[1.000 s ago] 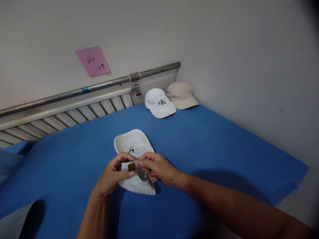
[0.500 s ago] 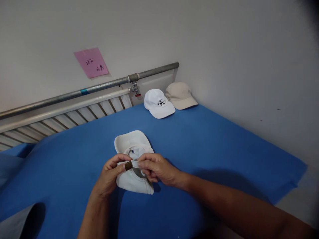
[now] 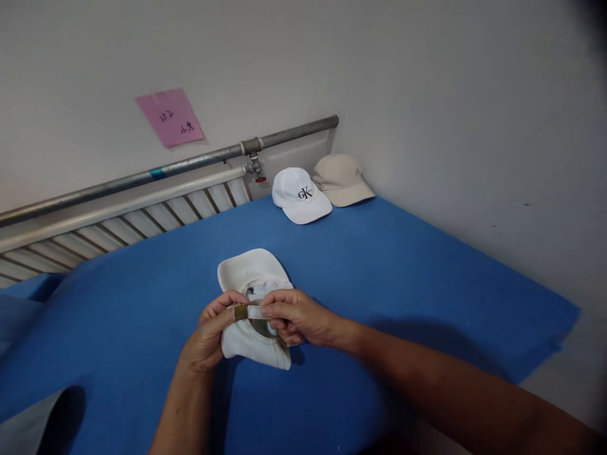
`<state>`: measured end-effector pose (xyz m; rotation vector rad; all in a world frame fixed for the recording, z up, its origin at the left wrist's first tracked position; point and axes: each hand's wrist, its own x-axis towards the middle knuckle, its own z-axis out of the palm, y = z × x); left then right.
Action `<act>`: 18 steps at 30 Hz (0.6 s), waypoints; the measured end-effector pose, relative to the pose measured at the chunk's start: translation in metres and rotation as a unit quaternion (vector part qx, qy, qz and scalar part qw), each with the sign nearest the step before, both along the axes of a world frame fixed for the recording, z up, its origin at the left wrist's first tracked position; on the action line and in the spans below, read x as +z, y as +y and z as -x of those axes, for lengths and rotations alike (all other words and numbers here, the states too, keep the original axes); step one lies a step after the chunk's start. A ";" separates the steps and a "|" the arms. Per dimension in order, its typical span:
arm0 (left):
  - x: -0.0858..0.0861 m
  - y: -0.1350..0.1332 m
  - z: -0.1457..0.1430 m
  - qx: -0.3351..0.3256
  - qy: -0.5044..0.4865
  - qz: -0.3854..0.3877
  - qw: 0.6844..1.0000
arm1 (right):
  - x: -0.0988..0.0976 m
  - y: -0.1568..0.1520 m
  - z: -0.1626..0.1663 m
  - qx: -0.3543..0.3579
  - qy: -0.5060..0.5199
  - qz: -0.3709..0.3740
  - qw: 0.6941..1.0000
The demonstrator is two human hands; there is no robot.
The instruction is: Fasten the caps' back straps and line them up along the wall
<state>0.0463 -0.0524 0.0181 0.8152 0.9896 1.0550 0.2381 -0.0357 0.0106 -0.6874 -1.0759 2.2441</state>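
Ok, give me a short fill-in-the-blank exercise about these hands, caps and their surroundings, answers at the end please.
1. The right hand pinches the pale strap of the nearest cap, while its brown clasp is at the ____ hand.
2. A beige cap rests beside a ____ cap with black lettering.
3. The surface under the caps is ____.
4. The paper on the wall is ____.
Missing words: left; white; blue; pink.

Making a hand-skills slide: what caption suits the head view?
Left hand and right hand hold the back strap of a pale baseball cap, GK cap and beige cap behind.
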 end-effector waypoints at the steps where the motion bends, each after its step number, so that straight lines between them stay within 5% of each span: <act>1: 0.000 0.000 0.000 -0.004 -0.001 0.004 1.000 | 0.000 0.000 0.000 -0.002 -0.003 0.000 1.000; 18: 0.003 -0.001 -0.002 -0.022 0.024 0.017 0.999 | 0.000 -0.001 0.003 -0.022 -0.028 -0.031 0.999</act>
